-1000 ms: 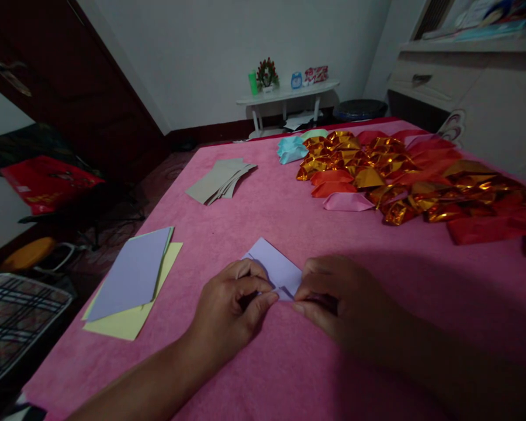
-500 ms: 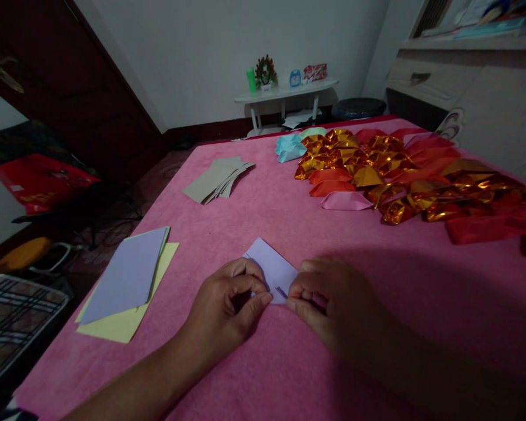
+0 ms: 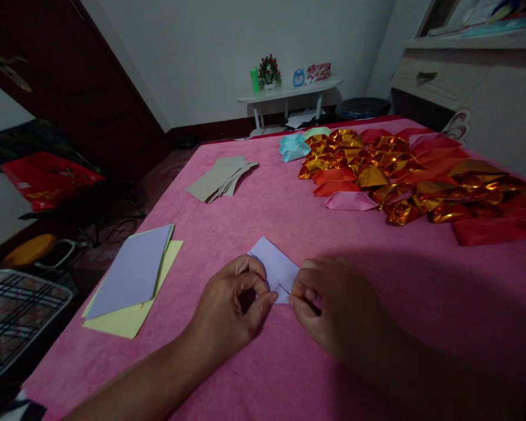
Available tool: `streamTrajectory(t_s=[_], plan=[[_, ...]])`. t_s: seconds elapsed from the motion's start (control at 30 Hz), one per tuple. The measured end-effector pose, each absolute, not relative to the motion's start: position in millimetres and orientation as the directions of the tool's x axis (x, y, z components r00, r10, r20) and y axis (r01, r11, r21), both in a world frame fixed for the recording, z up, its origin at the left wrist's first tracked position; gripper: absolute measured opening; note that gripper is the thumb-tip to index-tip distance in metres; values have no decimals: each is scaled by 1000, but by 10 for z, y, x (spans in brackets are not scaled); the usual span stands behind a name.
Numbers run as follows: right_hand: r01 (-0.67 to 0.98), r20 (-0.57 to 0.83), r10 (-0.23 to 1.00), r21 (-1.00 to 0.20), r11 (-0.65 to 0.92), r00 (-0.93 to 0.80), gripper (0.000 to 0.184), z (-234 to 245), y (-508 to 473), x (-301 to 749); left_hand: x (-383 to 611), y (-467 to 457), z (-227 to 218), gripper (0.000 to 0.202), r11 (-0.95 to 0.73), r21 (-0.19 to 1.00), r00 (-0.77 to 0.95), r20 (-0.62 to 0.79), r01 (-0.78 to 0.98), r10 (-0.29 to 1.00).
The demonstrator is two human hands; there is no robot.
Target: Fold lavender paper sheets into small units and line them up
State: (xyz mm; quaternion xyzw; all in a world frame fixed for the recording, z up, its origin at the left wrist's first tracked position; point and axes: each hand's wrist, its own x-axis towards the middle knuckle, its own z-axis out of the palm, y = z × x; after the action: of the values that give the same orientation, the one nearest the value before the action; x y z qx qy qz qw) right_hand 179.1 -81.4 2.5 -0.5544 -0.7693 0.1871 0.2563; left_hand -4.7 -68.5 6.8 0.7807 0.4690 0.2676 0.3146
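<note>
A small lilac folded paper (image 3: 274, 266) lies on the pink tablecloth (image 3: 263, 216) just in front of me. My left hand (image 3: 232, 310) pinches its near left edge between thumb and curled fingers. My right hand (image 3: 333, 307) pinches the near right edge, fingers closed. The two hands almost touch over the paper's near corner, which they hide.
To the left lies a stack of lilac and yellow sheets (image 3: 134, 278). Grey sheets (image 3: 221, 178) sit farther back. A pile of gold and red foil folded pieces (image 3: 403, 175), with pink (image 3: 350, 200) and light blue ones (image 3: 293, 147), covers the right. The table's left edge drops to a cluttered floor.
Both hands have drawn slightly closer together over the paper's near corner, covering more of it. The paper stays in place on the cloth.
</note>
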Motion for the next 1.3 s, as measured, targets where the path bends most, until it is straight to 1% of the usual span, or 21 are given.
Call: streamTrajectory(t_s=[0.33,0.47,0.6,0.7,0.83,0.9,0.97,1.03,1.1,1.17,1.23,1.3], plan=[[762,137,951,-572,305,-277,13,41,-787,1795,-23,-667,70,17,-386,658,424,111,646,899],[763,109,957,-583,280,-268,15,48,-782,1796,-45,-667,52,11,-396,627,405,137,671,904],[734,116,960,-622,271,-257,12,64,-784,1797,-68,-660,45,6,-406,647,416,148,646,897],[706,130,936,-625,333,-326,16,80,-790,1820,-83,-642,36,11,-417,680,454,138,602,880],[709,135,909,-584,394,-394,16,108,-806,1867,-118,-619,13,18,-442,693,480,156,569,863],[730,138,897,-535,425,-420,17,127,-823,1876,-138,-622,12,20,-469,683,494,179,560,851],[750,147,874,-461,475,-463,16,143,-847,1870,-155,-637,28,17,-500,657,514,194,564,835],[763,173,849,-377,526,-500,16,141,-874,1853,-163,-661,59,18,-548,601,542,216,582,812],[770,222,828,-305,560,-514,17,111,-893,1831,-157,-688,97,26,-609,511,577,244,606,779],[781,280,814,-249,573,-509,16,62,-897,1810,-133,-712,128,26,-667,392,616,266,634,742],[795,340,802,-200,573,-492,17,15,-885,1793,-98,-728,141,19,-713,248,657,278,656,701],[797,393,788,-188,574,-475,17,-9,-863,1783,-65,-728,134,16,-748,105,693,312,655,650]])
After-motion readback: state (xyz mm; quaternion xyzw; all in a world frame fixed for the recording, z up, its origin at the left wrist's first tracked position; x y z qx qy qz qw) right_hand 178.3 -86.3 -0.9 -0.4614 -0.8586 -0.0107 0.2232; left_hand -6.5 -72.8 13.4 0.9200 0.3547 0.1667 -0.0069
